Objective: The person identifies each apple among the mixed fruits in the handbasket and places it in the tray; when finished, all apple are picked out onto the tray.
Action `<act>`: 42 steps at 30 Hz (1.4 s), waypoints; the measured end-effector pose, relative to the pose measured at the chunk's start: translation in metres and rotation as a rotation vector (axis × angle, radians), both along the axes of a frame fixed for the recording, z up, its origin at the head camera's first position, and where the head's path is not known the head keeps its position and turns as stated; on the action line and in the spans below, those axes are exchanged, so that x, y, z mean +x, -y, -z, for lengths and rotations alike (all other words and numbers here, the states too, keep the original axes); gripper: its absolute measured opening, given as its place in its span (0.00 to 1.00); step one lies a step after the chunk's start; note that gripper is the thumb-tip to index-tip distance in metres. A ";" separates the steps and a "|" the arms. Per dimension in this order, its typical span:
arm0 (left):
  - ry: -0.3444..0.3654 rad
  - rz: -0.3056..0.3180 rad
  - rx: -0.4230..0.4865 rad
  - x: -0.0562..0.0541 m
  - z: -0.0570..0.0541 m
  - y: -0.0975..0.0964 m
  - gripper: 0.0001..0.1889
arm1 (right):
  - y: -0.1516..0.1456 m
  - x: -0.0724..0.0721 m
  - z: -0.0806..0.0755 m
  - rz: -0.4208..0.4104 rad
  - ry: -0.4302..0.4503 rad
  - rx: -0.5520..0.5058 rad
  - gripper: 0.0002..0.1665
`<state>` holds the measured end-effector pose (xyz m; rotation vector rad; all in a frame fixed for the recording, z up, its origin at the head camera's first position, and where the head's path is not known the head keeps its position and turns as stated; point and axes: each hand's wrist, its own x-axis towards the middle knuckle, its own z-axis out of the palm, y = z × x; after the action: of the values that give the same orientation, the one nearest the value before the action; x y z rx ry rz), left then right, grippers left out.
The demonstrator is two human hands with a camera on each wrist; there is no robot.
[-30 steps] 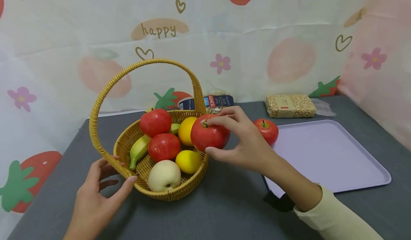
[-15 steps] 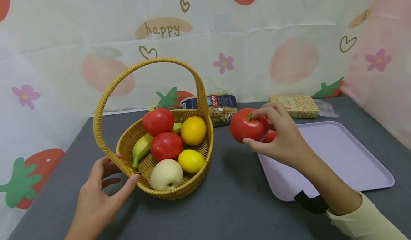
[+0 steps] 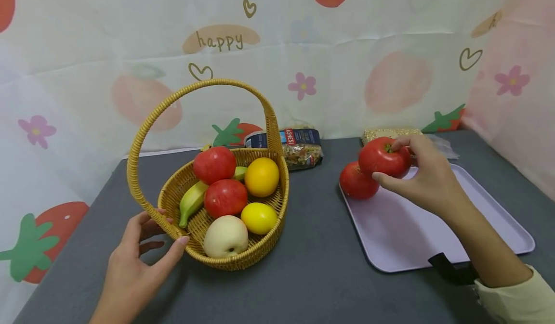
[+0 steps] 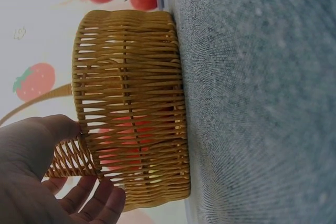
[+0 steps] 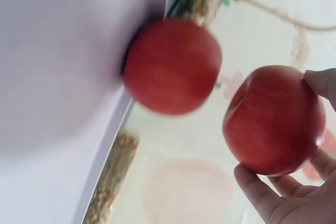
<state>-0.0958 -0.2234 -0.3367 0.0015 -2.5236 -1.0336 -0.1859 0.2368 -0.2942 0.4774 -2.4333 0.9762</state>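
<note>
A yellow wicker basket (image 3: 277, 227) with a tall handle stands on the left. My left hand (image 3: 136, 261) grips its near-left rim at the handle's foot, thumb outside, as the basket (image 4: 126, 72) shows in the left wrist view. Inside lie two red fruits (image 3: 225, 198), a banana (image 3: 191, 202), an orange (image 3: 262, 177), a lemon (image 3: 258, 218) and a pale round pear (image 3: 225, 237). My right hand (image 3: 429, 184) holds a red apple (image 5: 275, 121) by thumb and fingertips above the lilac tray (image 3: 403, 247). Another red apple (image 3: 356, 183) sits at the tray's far-left corner.
Behind the basket lies a blue-labelled Agnesi pasta bag (image 3: 303, 148). A clear pack of pale grains (image 3: 386, 133) lies behind the tray, partly hidden by the held apple. A printed cloth (image 3: 329, 83) hangs along the back of the grey table (image 3: 316, 276).
My right hand has carried the apple from beside the basket's right rim rightward to above the tray. My left hand keeps its grip on the basket.
</note>
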 end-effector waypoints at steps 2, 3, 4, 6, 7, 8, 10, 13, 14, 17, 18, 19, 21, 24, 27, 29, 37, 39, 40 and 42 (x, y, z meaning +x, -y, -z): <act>0.002 -0.003 -0.002 0.000 0.000 0.000 0.37 | -0.010 -0.003 -0.002 0.059 0.036 0.032 0.33; 0.003 -0.003 -0.002 0.000 0.000 0.000 0.37 | -0.015 -0.003 -0.003 0.087 0.065 0.045 0.33; 0.006 -0.005 -0.004 0.000 0.000 -0.001 0.37 | -0.020 -0.004 -0.004 0.113 0.093 0.061 0.34; 0.010 -0.008 -0.007 -0.001 0.000 -0.001 0.37 | -0.029 -0.007 -0.005 0.155 0.152 0.087 0.35; 0.011 -0.009 -0.009 -0.001 0.000 -0.001 0.37 | -0.034 -0.008 -0.005 0.165 0.178 0.095 0.35; 0.011 -0.010 -0.010 -0.001 0.000 -0.001 0.37 | -0.038 -0.009 -0.005 0.177 0.208 0.105 0.35; 0.008 -0.010 -0.014 -0.001 0.000 -0.001 0.37 | -0.044 -0.013 -0.001 0.182 0.252 0.126 0.35; -0.001 -0.008 -0.017 -0.001 0.000 0.000 0.37 | -0.050 -0.020 0.005 0.168 0.300 0.158 0.34; -0.003 -0.007 -0.019 -0.001 0.000 -0.001 0.37 | -0.051 -0.022 0.008 0.159 0.311 0.168 0.34; -0.004 -0.006 -0.022 -0.001 0.000 -0.001 0.37 | -0.051 -0.026 0.015 0.132 0.340 0.195 0.33; -0.003 -0.006 -0.024 -0.001 0.000 -0.001 0.37 | -0.051 -0.027 0.017 0.126 0.349 0.201 0.33; -0.001 -0.006 -0.025 -0.001 0.000 -0.001 0.37 | -0.051 -0.028 0.018 0.121 0.359 0.206 0.33; 0.001 -0.007 -0.024 -0.001 0.000 -0.001 0.37 | -0.051 -0.029 0.021 0.115 0.385 0.219 0.33; -0.002 -0.006 -0.024 -0.001 0.000 -0.001 0.37 | -0.052 -0.029 0.023 0.098 0.414 0.241 0.34; -0.012 -0.003 -0.020 0.000 0.000 0.000 0.36 | -0.052 -0.029 0.023 0.080 0.427 0.264 0.35; -0.020 0.002 -0.016 0.000 0.001 0.000 0.36 | -0.052 -0.028 0.022 0.070 0.428 0.268 0.34; -0.038 0.027 -0.007 0.001 0.000 0.000 0.35 | -0.044 -0.024 0.003 0.098 0.390 0.304 0.28; -0.033 0.032 -0.002 0.001 0.000 0.000 0.34 | -0.034 -0.022 -0.006 0.089 0.343 0.304 0.26; -0.034 0.033 0.001 0.002 0.000 0.000 0.34 | -0.027 -0.022 -0.011 0.066 0.311 0.299 0.24; -0.029 0.030 0.005 0.002 0.000 0.001 0.34 | -0.008 -0.020 -0.020 0.009 0.271 0.279 0.21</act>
<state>-0.0936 -0.2242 -0.3364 -0.0493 -2.5020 -1.0445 -0.2064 0.2446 -0.2740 0.4512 -2.8331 0.7392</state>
